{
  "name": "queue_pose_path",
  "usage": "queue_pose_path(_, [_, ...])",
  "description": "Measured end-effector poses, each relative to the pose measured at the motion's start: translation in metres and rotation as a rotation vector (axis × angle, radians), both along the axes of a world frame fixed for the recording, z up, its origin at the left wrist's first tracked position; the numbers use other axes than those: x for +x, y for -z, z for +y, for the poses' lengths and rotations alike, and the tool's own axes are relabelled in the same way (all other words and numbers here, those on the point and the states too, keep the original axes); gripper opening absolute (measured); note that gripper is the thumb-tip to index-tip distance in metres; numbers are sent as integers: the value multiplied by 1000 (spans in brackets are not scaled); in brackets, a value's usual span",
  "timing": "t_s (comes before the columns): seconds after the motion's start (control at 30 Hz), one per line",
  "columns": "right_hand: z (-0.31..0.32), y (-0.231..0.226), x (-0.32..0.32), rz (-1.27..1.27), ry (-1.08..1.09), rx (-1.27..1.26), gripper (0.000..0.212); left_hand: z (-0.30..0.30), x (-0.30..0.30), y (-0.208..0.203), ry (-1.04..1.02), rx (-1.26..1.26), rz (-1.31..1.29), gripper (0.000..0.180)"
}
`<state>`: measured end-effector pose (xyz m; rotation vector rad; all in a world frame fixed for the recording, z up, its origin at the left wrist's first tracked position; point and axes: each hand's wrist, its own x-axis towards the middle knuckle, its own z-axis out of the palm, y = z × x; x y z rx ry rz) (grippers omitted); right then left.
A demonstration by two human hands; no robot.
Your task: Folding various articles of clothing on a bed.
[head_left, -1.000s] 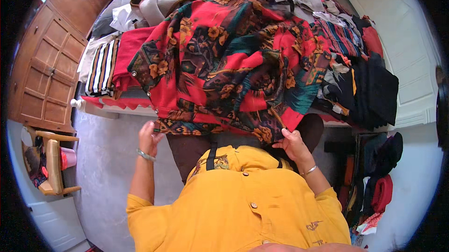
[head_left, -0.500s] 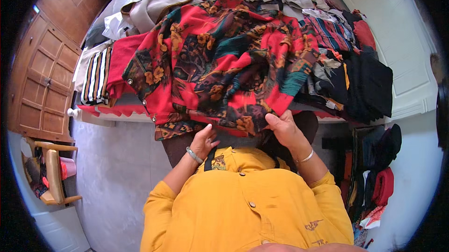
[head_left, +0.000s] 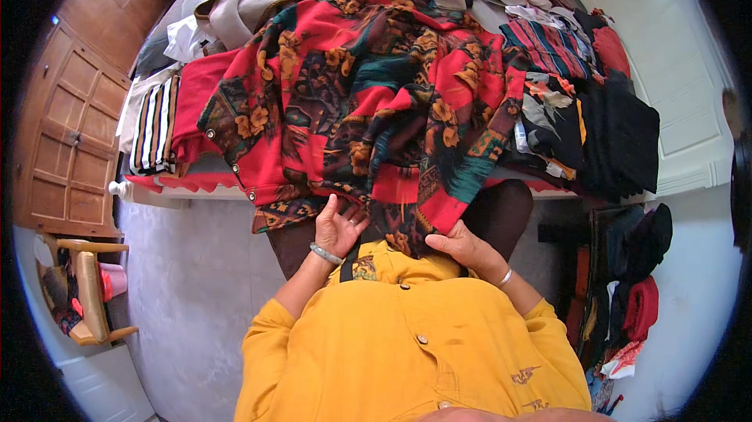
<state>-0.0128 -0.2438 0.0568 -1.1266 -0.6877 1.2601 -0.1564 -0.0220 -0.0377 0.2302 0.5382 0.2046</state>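
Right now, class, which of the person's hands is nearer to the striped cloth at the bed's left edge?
Left. The left hand lies right of the striped cloth; the right hand is farther right.

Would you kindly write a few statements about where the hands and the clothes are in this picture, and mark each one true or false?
1. Both hands rest on the lower edge of the red floral garment. True: the left hand and the right hand both touch it.
2. The striped cloth lies at the right end of the bed. False: it lies at the left end.
3. A black garment lies right of the floral one. True.
4. The wooden chair stands on the bed. False: it stands on the floor, at lower left.
5. The person wears a blue top. False: the top is yellow.
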Motion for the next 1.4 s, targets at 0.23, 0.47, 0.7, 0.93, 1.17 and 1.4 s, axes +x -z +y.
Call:
queue_pose_path(0.23, [-2, 4, 0, -159, 20, 15, 35, 7, 1, 19, -150, 122, 247, 48])
queue_pose_path(0.47, [-12, -3, 0, -70, 149, 1, 43, 7, 1, 33, -173, 117, 340, 39])
queue_pose_path(0.7, [-36, -25, 20, 361, 447, 122, 45, 13, -9, 22, -245, 146, 303, 36])
queue_pose_path(0.93, [-46, 0, 45, 544, 593, 89, 36, 28, -24, -20, -405, 239, 34, 29])
queue_pose_path(1.17, [-44, 30, 58, 728, 582, 89, 34, 48, -68, 9, -418, 328, -27, 28])
queue_pose_path(1.4, [-34, 22, 52, 582, 621, -3, 31, 39, -61, -40, -513, 323, 72, 29])
